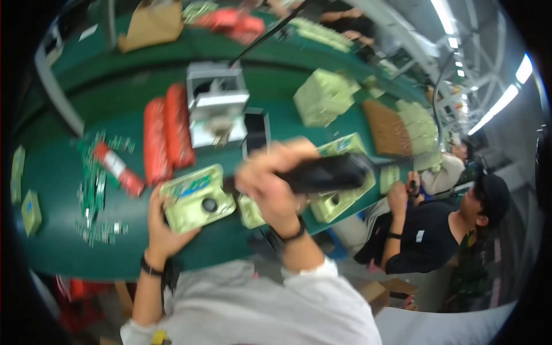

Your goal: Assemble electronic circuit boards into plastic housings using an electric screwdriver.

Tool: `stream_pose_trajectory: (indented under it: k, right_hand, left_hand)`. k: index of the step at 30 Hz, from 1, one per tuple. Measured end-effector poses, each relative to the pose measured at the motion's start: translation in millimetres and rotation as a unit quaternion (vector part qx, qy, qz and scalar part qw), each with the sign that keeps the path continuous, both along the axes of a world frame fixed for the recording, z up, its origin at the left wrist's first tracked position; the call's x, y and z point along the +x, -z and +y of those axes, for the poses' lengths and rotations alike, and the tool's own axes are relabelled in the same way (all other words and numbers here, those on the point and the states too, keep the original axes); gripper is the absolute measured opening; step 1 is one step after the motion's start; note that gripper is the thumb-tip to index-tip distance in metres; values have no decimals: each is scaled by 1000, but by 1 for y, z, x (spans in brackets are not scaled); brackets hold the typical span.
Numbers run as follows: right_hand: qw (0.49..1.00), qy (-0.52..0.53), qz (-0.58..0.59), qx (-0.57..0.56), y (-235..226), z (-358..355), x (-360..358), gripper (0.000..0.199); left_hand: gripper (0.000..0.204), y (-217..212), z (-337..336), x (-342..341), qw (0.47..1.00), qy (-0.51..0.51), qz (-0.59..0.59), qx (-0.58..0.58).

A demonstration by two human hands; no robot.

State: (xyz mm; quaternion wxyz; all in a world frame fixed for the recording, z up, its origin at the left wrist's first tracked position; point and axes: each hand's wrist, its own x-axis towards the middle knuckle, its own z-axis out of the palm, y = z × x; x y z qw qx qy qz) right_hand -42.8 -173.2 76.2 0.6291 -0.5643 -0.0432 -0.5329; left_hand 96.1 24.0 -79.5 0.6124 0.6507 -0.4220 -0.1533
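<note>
My left hand [163,230] grips the lower left edge of a pale green plastic housing [190,217], tilted over the bench. Inside it are a small green circuit board [194,187] and a round black part [209,204]. My right hand [270,187], smeared by motion, is wrapped around a dark handheld tool, apparently a power screwdriver [328,174]. Its narrow end points left at the housing's right edge; whether they touch I cannot tell. Another green housing [251,214] is partly hidden behind my right hand, and a further one [325,211] lies under the tool.
A grey-white box-shaped device [218,106] stands behind, beside long red bundles [156,141]. Loose green circuit boards [95,190] and a red roll [118,167] lie left. Stacked green housings [323,98] stand at back right. A co-worker [428,224] sits to the right.
</note>
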Motion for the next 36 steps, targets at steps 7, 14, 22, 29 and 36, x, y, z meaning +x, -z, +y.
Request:
stream_pose_trajectory:
  k: [7, 14, 22, 29, 36]
  right_hand:
    - [978, 207, -29, 27, -15, 10, -156, 26]
    - [914, 347, 111, 177, 33, 28, -215, 17]
    - [901, 375, 128, 176, 62, 24, -264, 17]
    - [889, 410, 120, 165, 75, 32, -300, 21]
    - [896, 396, 114, 167, 58, 35, -306, 24]
  left_hand:
    - [73, -55, -63, -78, 985, 1, -174, 2]
    - [81, -19, -92, -93, 979, 66, -190, 18]
    - [84, -9, -118, -84, 975, 118, -189, 17]
    - [95, -26, -96, -68, 981, 155, -120, -18]
    - [83, -153, -283, -144, 953, 183, -236, -53]
